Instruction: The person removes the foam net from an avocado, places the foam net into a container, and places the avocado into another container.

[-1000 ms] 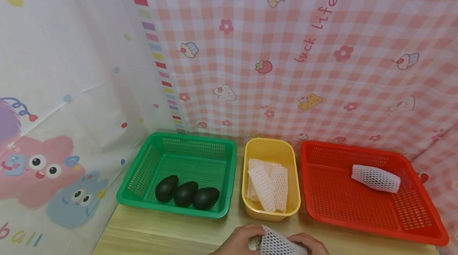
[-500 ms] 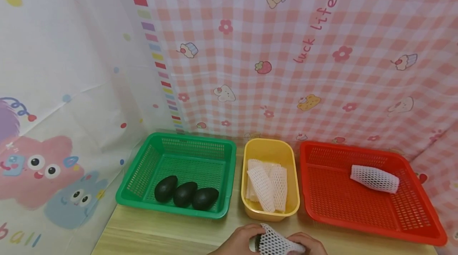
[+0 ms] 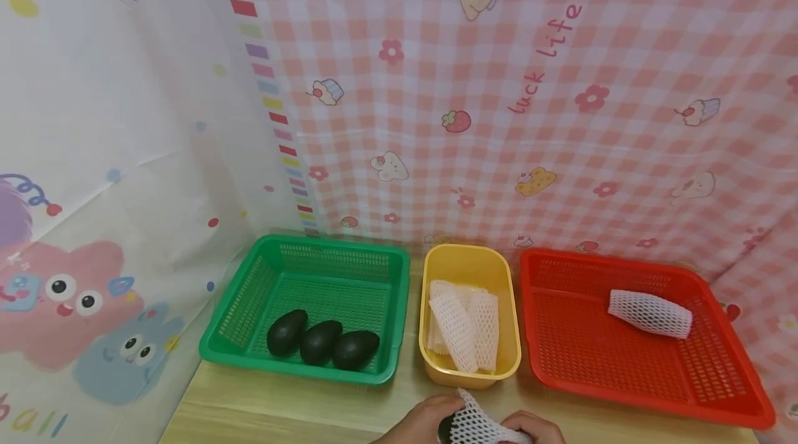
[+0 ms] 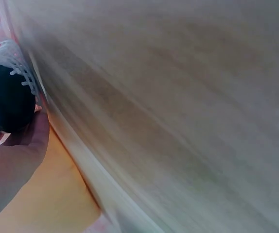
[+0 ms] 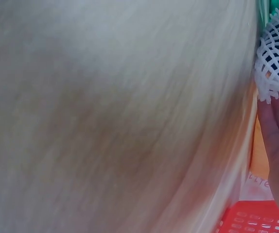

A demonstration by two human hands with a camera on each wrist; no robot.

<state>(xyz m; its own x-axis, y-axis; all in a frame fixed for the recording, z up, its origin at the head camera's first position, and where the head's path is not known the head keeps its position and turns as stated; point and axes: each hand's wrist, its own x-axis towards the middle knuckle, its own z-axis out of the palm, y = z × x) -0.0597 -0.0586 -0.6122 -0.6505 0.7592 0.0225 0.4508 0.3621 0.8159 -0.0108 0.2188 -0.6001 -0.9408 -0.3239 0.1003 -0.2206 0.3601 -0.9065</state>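
At the bottom of the head view, both hands work on a dark avocado [image 3: 445,429] partly inside a white foam net sleeve [image 3: 475,423]. My left hand [image 3: 416,422] grips the avocado at its bare end. In the left wrist view the avocado [image 4: 8,99] rests against the fingers, with the net's open edge around its far side. My right hand [image 3: 535,426] holds the sleeve's other end; in the right wrist view the fingers [image 5: 271,127] lie against the net [image 5: 276,56], and dark skin shows through its mesh. The lower parts of both hands are cut off.
A green basket [image 3: 305,370] with three avocados [image 3: 321,342] stands left. In the centre a yellow bin [image 3: 470,255] holds several foam sleeves [image 3: 455,330]. On the right, a red basket [image 3: 623,361] contains one net-covered item [image 3: 650,313]. A checked cloth [image 3: 424,84] hangs behind the wooden table [image 3: 280,406].
The avocado's dark end shows more plainly beside my left hand. The sleeve's right end has narrowed in my right hand. Baskets and bin keep their places; the head view has shifted slightly.
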